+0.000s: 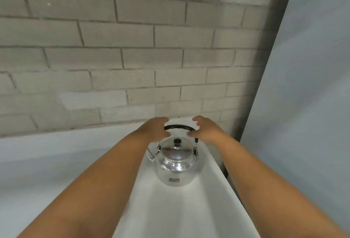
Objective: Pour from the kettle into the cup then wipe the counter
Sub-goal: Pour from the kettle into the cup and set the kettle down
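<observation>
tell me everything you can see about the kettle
The kettle is shiny, rounded metal, standing upright on the white counter near the brick wall. Its domed lid is on, with a dark knob. A black arched handle stands raised; the left hand touches it, the right hand is open beside it. The spout points left.

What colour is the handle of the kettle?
The handle is black, arching over the shiny silver kettle; the head view, the only one, shows it.

grey painted brick wall (pixel 132 48) with darker mortar lines filled the background, pale smooth grey-blue panel (pixel 312 86) stood along the right side, dark vertical gap (pixel 265 67) ran between wall and panel, lighter patch showed on one lower-left brick
</observation>
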`<state>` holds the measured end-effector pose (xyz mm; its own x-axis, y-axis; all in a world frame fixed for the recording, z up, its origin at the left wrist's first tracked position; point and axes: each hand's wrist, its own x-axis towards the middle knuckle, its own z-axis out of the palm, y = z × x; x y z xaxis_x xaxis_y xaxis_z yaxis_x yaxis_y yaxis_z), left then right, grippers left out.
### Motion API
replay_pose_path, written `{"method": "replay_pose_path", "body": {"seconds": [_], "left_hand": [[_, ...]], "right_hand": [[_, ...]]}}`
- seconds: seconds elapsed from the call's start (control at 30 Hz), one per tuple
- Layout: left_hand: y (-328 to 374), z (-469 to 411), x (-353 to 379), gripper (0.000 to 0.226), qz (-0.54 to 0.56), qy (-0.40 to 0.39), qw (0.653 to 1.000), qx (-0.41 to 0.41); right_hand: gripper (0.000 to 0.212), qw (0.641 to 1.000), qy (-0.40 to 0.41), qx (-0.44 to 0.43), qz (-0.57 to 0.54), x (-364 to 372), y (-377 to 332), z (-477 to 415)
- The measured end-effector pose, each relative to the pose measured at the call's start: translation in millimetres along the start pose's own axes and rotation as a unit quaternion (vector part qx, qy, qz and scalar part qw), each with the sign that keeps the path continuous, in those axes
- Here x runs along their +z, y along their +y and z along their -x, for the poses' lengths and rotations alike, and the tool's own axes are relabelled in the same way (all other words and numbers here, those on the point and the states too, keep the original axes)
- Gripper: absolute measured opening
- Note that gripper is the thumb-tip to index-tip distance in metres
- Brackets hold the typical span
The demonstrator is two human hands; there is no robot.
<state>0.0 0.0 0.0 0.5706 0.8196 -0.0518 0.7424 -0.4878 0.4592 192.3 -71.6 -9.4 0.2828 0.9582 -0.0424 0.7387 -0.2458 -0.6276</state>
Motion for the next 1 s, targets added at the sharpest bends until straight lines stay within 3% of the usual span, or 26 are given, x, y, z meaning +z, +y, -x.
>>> {"method": "replay_pose_path", "body": {"seconds": [0.07, 0.13, 0.2, 0.4, 0.53, 0.73, 0.9, 1.0], "left_hand": [[0.5, -10.2, 5.3, 0.042, -0.026, -0.001, 1.0, 0.011], [0.0, -14.7, 8.1, 0.017, -0.037, -0.001, 0.999, 0.01], [-0.6, -18.7, 9.8, 0.017, -0.022, -0.003, 1.0, 0.002], [2.0, -13.3, 7.7, 0.019, -0.012, 0.009, 1.0, 0.01], [4.3, 6.3, -1.1, 0.019, 0.012, 0.045, 0.998, 0.038], [13.4, 61.6, -41.4, 0.009, 0.076, 0.108, 0.99, 0.057], [-1.7, 130.0, -68.6, 0.033, 0.173, 0.128, 0.974, 0.07], [-38.9, 175.1, -67.8, 0.035, 0.186, 0.154, 0.969, 0.049]], "right_hand": [[0.066, 0.999, -0.027, -0.01, -0.024, 2.7, 0.3, -7.1], [0.043, 0.998, -0.047, -0.035, -0.022, 8.6, 0.7, -13.4], [0.022, 0.996, -0.053, -0.062, -0.034, 13.3, -2.2, -16.6], [0.008, 0.975, -0.047, -0.059, -0.211, 19.8, -0.6, -14.6], [0.015, 0.947, -0.014, -0.078, -0.311, 16.3, -11.5, 0.4], [0.019, 0.921, 0.051, -0.153, -0.354, -7.6, -52.6, 38.9], [0.02, 0.915, 0.057, -0.197, -0.347, -24.0, -90.3, 78.1], [0.024, 0.919, 0.053, -0.213, -0.328, -23.3, -109.0, 102.3]]}}
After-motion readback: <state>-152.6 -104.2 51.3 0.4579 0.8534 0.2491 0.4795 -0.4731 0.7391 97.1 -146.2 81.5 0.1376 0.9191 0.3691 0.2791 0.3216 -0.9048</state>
